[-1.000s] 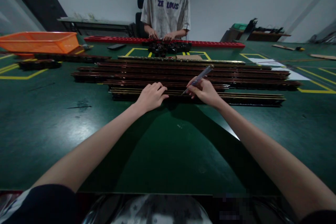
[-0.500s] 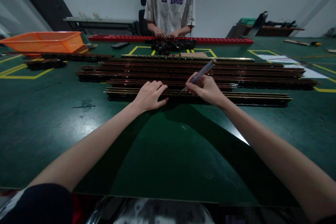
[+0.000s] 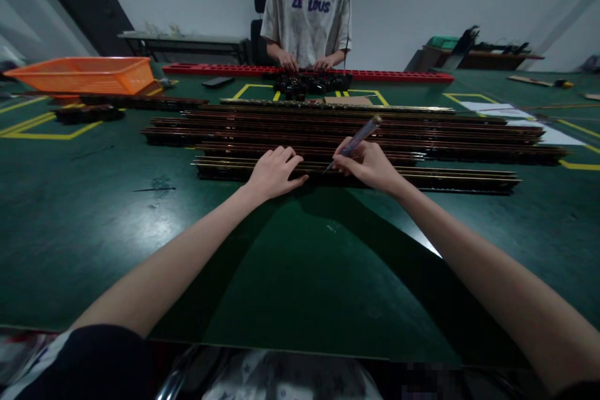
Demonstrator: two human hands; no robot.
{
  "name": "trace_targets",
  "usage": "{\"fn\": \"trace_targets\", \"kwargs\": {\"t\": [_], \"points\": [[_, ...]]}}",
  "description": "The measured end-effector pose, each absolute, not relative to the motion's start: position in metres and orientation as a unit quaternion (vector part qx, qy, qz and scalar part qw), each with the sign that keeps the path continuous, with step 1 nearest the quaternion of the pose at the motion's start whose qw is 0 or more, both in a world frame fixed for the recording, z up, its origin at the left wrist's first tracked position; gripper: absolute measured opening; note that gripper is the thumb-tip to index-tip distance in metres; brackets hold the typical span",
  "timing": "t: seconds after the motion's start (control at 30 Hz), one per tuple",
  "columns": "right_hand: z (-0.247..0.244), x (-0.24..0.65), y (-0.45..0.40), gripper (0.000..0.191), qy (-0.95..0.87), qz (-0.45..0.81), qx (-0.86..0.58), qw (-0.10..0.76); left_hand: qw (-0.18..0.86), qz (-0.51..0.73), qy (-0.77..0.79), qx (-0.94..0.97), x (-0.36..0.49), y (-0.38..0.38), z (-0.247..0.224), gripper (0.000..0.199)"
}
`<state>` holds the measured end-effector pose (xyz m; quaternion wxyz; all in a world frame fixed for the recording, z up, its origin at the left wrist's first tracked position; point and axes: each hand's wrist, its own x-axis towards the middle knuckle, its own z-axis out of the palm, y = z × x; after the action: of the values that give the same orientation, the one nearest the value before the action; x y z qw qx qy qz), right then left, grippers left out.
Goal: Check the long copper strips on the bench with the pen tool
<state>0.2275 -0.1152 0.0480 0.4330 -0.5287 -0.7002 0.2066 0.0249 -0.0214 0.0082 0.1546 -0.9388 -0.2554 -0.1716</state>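
A long dark strip with gold-coloured edges [image 3: 459, 181] lies crosswise in front of me. On its left half rests my left hand [image 3: 275, 174], fingers stretched over the top and thumb apart along the near side. My right hand [image 3: 368, 165] pinches a slim pen-like tool with a clear handle [image 3: 362, 135], tilted up to the right. Its thin tip points down at the strip's top, just right of my left thumb; whether it touches I cannot tell. Right behind lie several similar long strips with copper-toned edges [image 3: 281, 127], side by side.
Across the green table [image 3: 300, 275] a co-worker [image 3: 307, 19] handles dark parts [image 3: 312, 82] before a red slotted bar [image 3: 398, 76]. An orange bin [image 3: 89, 75] stands at far left, with a dark bundle [image 3: 89, 114] nearer. White paper [image 3: 562, 133] lies at right.
The view has shifted slightly. My left hand sits a little further right, closer to the tool. The tool's handle leans lower, its tip staying at nearly the same spot.
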Motion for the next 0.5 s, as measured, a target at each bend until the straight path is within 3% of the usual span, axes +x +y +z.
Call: {"fn": "trace_targets", "kwargs": {"t": [0.5], "points": [[0.0508, 0.2328, -0.1169, 0.012, -0.703, 0.197, -0.532, 0.427, 0.144, -0.166, -0.258, -0.941, 0.0241, -0.0215, 0.0086, 0.052]]}}
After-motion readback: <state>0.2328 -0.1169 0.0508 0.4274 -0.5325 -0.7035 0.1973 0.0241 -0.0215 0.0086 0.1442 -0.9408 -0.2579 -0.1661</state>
